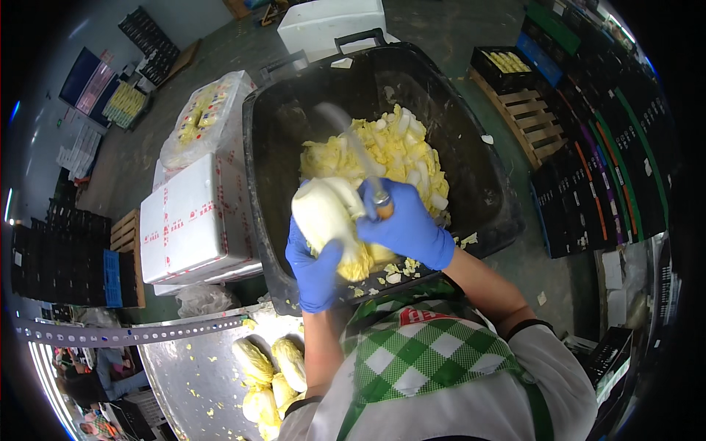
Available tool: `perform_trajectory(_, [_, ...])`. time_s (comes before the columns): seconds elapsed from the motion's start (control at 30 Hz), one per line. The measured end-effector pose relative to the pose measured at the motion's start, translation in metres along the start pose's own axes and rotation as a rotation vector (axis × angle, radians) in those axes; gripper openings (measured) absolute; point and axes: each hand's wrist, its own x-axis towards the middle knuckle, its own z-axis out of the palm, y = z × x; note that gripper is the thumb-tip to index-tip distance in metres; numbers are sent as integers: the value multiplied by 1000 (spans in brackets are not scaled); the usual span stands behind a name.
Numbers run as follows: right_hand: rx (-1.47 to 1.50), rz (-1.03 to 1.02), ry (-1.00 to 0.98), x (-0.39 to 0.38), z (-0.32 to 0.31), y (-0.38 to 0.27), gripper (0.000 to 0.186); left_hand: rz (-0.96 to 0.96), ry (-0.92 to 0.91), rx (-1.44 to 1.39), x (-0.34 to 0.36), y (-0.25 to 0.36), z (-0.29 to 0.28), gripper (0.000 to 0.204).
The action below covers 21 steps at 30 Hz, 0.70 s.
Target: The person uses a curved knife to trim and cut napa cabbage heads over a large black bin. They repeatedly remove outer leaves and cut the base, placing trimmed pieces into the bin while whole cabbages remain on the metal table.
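A pale napa cabbage rests in my left hand, its white base tilted up and its yellow leafy end toward me. My blue-gloved right hand grips a knife by its wooden handle; the blade, blurred, points up and away to the left. Fingers of that hand also touch or nearly touch the cabbage's right side. Both hands are above the near rim of a large black bin. Inside the bin lies a heap of cut cabbage leaves, yellow and white.
Several whole cabbages lie on a metal table at the lower left. White foam boxes stand left of the bin, another foam box behind it. Wooden pallets and stacked black crates line the right side.
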Motion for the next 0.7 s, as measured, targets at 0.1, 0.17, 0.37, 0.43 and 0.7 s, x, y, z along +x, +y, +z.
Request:
perform_trajectory(0.1, [47, 103, 98, 20, -20, 7, 33, -28, 3, -128, 1, 5, -2, 96])
perform_trajectory(0.17, [-296, -44, 248, 35, -38, 10, 31, -61, -23, -272, 4, 9, -3, 98])
perform_trajectory(0.37, [160, 115, -86, 21, -30, 3, 13, -156, -78, -496, 10, 13, 11, 98])
perform_trajectory(0.43, [334, 77, -217, 7, -14, -4, 9, -162, -109, -429, 13, 11, 16, 103])
perform_trajectory(0.7, [57, -127, -59, -3, -3, -16, 27, 4, -61, 6, 11, 10, 7, 74])
